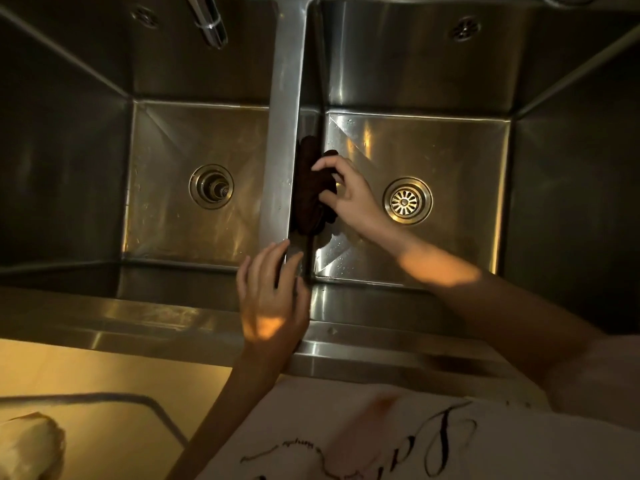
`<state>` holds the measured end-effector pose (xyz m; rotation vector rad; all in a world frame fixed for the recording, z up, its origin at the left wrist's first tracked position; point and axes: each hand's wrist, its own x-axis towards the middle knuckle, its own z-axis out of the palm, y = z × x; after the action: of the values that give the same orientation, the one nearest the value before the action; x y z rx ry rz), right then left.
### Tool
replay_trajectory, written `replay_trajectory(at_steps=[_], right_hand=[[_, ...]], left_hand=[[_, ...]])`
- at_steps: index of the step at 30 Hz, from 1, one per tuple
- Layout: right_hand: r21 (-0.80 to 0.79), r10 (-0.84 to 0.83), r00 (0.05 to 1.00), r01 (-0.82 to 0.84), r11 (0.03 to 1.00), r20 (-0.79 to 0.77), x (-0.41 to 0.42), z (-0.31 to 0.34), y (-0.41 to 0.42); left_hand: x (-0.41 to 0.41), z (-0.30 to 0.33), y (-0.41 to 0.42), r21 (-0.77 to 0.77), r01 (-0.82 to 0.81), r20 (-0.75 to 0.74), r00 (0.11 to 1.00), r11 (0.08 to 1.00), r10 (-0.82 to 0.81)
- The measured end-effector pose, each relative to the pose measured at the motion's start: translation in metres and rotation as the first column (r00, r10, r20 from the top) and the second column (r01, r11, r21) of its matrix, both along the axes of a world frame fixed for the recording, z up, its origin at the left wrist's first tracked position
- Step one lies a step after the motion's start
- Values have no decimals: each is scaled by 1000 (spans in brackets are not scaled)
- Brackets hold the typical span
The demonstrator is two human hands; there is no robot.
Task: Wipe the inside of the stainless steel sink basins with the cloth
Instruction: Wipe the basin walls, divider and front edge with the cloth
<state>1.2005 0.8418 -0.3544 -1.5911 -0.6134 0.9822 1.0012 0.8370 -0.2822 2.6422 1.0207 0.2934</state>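
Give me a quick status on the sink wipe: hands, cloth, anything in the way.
Right hand presses dark cloth against right basin's divider-side wall. Left hand rests on divider, holding nothing. Nothing blocking; faucet over left basin.

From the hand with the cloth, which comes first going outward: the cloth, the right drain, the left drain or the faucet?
Seen from the head view, from the right hand:
1. Cloth, gripped in it, against the divider wall of the right basin.
2. Right drain, just to its right on that basin's floor.
3. Left drain, across the divider in the left basin.
4. Faucet, at the top, over the left basin.
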Motion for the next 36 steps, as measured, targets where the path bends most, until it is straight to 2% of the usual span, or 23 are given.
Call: replay_trajectory(at_steps=[2, 5, 8, 12, 19, 24, 30, 34, 36], right_hand=[[7, 27, 997, -28, 1000, 77, -6, 6, -5], [-71, 50, 991, -41, 997, 128, -6, -7, -3], [-202, 91, 992, -71, 977, 90, -6, -34, 2], [-375, 53, 998, -57, 925, -21, -8, -63, 7], [-437, 2, 997, -36, 899, -77, -12, -82, 9], [-383, 18, 991, -68, 921, -133, -16, -61, -4], [-185, 43, 936, -114, 976, -350, -33, 4, -29], [-38, 104, 942, -122, 992, -320, -35, 46, -38], [-23, 110, 952, -121, 992, -284, -34, 50, -37]], left_hand=[[-4, 1, -2, 24, 24, -44, 999, 999, -23], [-13, 2, -4, 53, 42, -71, 997, 998, -38], [-20, 1, -1, 67, 15, -54, 998, 998, -12], [-27, -2, 6, 65, -12, -44, 999, 998, 15], [-31, -4, 8, 64, 12, -4, 1000, 998, -12], [-34, 1, 1, 25, 12, 8, 1000, 1000, -13], [-36, 1, -2, 44, 12, 8, 1000, 999, -12], [-35, 1, -3, 48, -5, 30, 1000, 999, 3], [-35, 1, -4, 49, -25, 45, 999, 998, 23]])
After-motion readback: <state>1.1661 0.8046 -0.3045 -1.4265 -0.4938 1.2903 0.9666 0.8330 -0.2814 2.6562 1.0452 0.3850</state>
